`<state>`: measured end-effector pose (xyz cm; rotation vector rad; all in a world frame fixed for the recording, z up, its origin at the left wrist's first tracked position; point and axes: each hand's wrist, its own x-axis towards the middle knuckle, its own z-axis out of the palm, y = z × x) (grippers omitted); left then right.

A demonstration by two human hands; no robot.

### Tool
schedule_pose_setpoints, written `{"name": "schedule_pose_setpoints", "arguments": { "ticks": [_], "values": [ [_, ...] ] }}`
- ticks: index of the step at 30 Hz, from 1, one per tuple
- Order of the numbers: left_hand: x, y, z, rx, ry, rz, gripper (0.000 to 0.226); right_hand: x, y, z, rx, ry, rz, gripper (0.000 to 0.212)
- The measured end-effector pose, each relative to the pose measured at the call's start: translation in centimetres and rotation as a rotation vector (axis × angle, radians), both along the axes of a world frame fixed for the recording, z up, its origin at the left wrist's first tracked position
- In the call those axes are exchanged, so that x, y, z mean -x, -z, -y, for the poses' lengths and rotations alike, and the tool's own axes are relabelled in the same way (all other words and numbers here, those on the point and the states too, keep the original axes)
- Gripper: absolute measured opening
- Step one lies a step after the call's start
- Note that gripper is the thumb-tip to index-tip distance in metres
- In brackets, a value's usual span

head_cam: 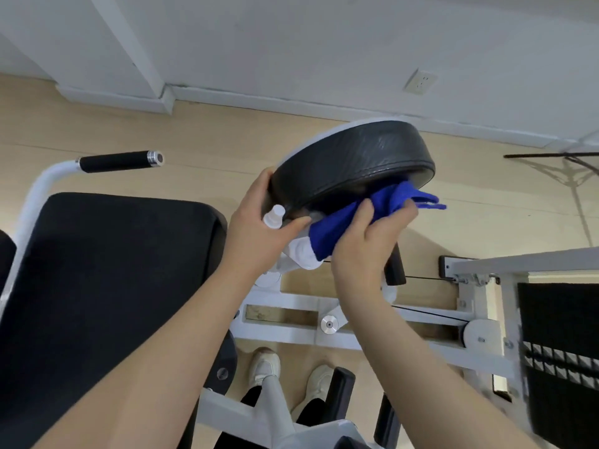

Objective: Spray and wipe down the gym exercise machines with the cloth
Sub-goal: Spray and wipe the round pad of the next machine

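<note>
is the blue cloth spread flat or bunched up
Bunched up: the blue cloth is gathered in the right hand, folds crumpled, one end trailing loose under the round black pad.

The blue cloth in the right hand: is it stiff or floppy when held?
Probably floppy: the blue cloth bunches in the right hand and its free end droops past the round black pad. It looks light and unlikely to slip.

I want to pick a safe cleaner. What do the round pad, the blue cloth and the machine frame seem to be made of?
Round pad: likely black vinyl or faux leather, given its grainy sheen and stitched seam. Blue cloth: soft, matte, probably microfibre, and it folds limply. Machine frame: seemingly white-painted metal with a smooth gloss and bolts.
</note>
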<state>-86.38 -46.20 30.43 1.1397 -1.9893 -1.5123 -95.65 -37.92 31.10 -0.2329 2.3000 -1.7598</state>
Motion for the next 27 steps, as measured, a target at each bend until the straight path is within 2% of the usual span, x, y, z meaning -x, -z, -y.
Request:
{"name": "schedule_pose_setpoints", "arguments": {
  "ticks": [3,5,7,9,11,13,18,20,22,24,26,27],
  "values": [
    [0.0,-0.3,0.0,-0.011,0.01,-0.019,0.047,-2.4,0.1,0.0,-0.072,-0.202,-0.156,0.031],
    [-0.3,-0.1,0.1,-0.034,0.01,-0.015,0.048,-1.9,-0.3,-0.5,-0.162,-0.248,-0.259,0.025],
    [-0.7,0.2,0.4,-0.073,0.021,0.0,0.055,-0.1,-1.4,-0.8,-0.094,-0.121,-0.371,0.013],
    [-1.0,0.3,0.8,-0.141,0.033,-0.011,0.064,2.1,-2.6,-0.3,0.028,0.053,-0.441,0.02],
    [-1.4,0.3,1.0,-0.21,0.027,-0.026,0.061,2.5,-2.4,0.2,0.014,0.089,-0.499,0.02],
    [-2.0,0.2,1.2,-0.262,-0.014,-0.027,0.051,0.5,-1.2,0.5,-0.058,0.012,-0.516,0.02],
    [-2.7,-0.1,1.1,-0.3,-0.123,-0.025,0.043,-4.2,1.1,-0.5,-0.233,-0.357,-0.644,0.021],
    [-2.3,-0.3,0.8,-0.301,-0.14,-0.033,0.042,-3.6,0.1,-0.7,-0.131,-0.318,-0.574,0.02],
    [-2.1,-0.3,0.8,-0.303,-0.154,-0.047,0.041,-2.1,-1.7,0.0,0.068,-0.1,-0.382,0.022],
    [-1.8,0.0,1.0,-0.314,-0.165,-0.061,0.041,-1.3,-2.6,1.3,0.209,0.111,-0.277,0.032],
    [-1.7,0.5,0.9,-0.309,-0.172,-0.081,0.044,-3.0,-2.1,2.6,0.158,0.195,-0.163,0.032],
    [-1.7,0.6,1.0,-0.294,-0.168,-0.085,0.046,-4.1,-1.3,3.2,0.135,0.2,-0.011,0.03]
  ]
}}
